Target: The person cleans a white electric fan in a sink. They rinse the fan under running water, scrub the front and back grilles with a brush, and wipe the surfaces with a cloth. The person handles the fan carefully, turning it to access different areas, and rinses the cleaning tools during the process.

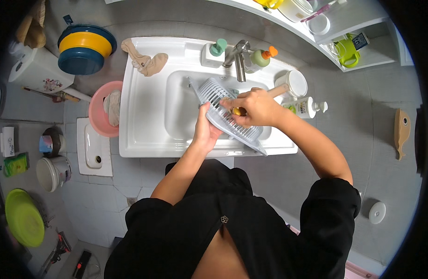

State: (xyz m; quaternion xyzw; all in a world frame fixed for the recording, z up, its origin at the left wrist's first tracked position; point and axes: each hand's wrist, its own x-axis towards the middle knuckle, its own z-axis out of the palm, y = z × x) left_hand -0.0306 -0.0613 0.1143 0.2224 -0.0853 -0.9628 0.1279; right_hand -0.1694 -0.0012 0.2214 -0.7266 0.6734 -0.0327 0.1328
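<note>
Above the white sink (148,111), my left hand (206,130) grips the lower left edge of a pale grey slotted plastic rack (237,130), which is tilted over the basin. My right hand (256,108) is closed around a wooden-handled brush (279,90) and lies against the slats. The handle sticks out to the upper right behind the knuckles; the brush head is mostly hidden. A small amber-brown round piece (239,111) shows by the right fingertips. Behind the rack rises the metal faucet (239,60).
A green-pump bottle (215,53) and an orange-topped bottle (260,60) flank the faucet. A white tub (297,83) and a white pump bottle (306,108) stand at the sink's right. Beige socks (146,63) lie at its left corner, beside a pink basin (98,111). Shelves (363,60) overhang upper right.
</note>
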